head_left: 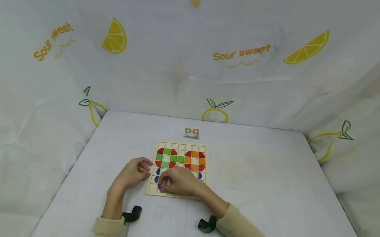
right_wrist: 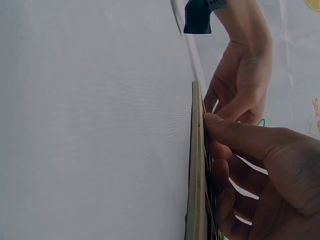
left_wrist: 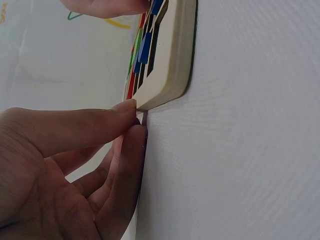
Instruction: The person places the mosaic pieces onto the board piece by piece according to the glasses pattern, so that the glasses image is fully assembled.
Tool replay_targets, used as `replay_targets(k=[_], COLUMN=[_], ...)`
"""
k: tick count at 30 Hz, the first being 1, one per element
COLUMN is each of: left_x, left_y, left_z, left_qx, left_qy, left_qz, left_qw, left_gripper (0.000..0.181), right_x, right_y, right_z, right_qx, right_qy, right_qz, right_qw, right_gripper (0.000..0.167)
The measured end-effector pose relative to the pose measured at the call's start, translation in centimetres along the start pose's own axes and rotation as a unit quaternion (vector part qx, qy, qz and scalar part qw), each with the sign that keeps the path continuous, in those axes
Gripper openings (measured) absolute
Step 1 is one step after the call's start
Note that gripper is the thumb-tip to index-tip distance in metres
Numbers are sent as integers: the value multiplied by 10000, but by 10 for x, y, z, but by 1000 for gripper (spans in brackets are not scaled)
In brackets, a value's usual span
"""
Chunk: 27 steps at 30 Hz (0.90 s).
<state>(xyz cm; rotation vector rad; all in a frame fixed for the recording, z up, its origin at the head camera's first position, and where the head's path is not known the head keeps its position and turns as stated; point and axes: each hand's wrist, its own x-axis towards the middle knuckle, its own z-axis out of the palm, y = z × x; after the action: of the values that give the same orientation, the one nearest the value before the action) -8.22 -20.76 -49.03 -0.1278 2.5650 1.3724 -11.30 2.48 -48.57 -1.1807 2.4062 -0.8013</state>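
Observation:
A pale wooden grid board lies flat on the table, bearing flat red, green and orange pieces in its upper rows. Blue rounded pieces sit lower down at its left, and another is near the right side. My right hand reaches over the lower part of the board, thumb and fingertips together at a blue piece in the bottom row; the fingers partly hide it. At the board's left edge is my left hand, fingers loosely bent, with the thumb tip touching the edge in the left wrist view.
Behind the board stands a small pattern card or box with a similar coloured design. Black wrist devices are on both wrists. White cloth printed with lemons surrounds the white table.

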Motion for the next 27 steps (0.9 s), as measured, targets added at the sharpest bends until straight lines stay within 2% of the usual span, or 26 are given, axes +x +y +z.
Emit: replay_targets(k=[14,20,27], left_x=[0,1,2], left_y=[-1,3,6], left_z=[-1,5,8], left_qx=[41,168,197], left_qy=[-46,-63,-62], left_qz=[62,60,-70], left_qw=[10000,9998,9998], left_gripper=[34,44,49], right_x=[-2,-6,-21], right_y=[3,8,20], right_z=[-2,-12,-33], right_qx=[191,475,638], right_qy=[-10,141,538], right_qz=[2,40,100], right_qw=[9998,9988,9965], right_gripper=[10,11,16])
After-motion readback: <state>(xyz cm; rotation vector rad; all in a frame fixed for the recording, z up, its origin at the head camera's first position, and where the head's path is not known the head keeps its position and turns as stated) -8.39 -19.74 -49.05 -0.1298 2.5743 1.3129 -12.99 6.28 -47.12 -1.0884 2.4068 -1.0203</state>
